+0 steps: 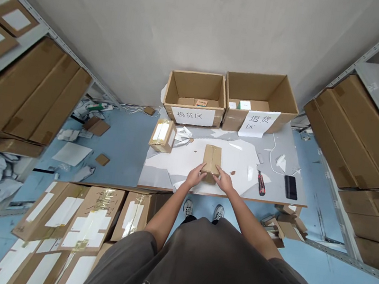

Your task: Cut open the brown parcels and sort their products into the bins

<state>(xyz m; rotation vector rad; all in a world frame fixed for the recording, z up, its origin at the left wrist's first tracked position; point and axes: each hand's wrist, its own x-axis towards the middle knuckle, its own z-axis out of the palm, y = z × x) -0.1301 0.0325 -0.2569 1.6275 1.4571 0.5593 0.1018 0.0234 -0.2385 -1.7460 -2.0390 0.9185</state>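
A small brown cardboard box [212, 158] lies on the table in front of me, with a strip of tape along its top. My left hand [196, 176] grips its near left side, and my right hand [223, 180] grips the near right side. To the right of my right hand lies a red and black box cutter [261, 183]. Further left on the table stands a taped cardboard box [163, 135] with white labels. The undersides of my fingers are hidden.
Two open cartons with paper signs, the left carton [198, 86] and the right carton [260, 91], stand at the table's back and hold small boxes. A phone [290, 187] lies on the right. Stacked boxes [93, 218] stand at my left; loaded shelves flank both sides.
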